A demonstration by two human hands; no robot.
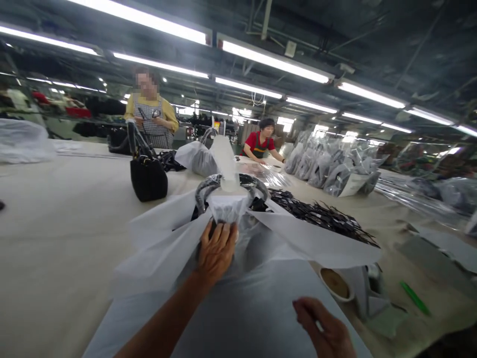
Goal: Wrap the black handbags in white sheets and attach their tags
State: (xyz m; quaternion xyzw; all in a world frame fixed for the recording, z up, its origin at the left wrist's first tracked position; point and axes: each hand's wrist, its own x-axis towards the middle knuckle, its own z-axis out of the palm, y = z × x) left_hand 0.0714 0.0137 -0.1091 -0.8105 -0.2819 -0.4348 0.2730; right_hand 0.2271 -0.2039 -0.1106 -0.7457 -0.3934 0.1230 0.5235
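Observation:
In the middle of the table lies a dark handbag, mostly covered by white tissue paper [160, 248]. Its two curved handles [201, 195] are wrapped in clear film and stand up at the far side. A strip of white sheet [226, 161] rises between the handles. My left hand [218, 248] lies on the paper-covered bag, just below the handles, with fingers stretched over the white wrapping. Apart from the bag, at lower right, my right hand [324, 325] is closed, thumb and fingers together. Whatever may be between those fingertips is too small to make out.
Dark straps [320, 216] lie heaped right of the bag. A tape roll [337, 284] and a green cutter-like tool [415, 297] lie nearer. A black handbag [149, 178] stands left; plastic-wrapped bags [328, 161] stand back right. Two people [152, 119] are across the table.

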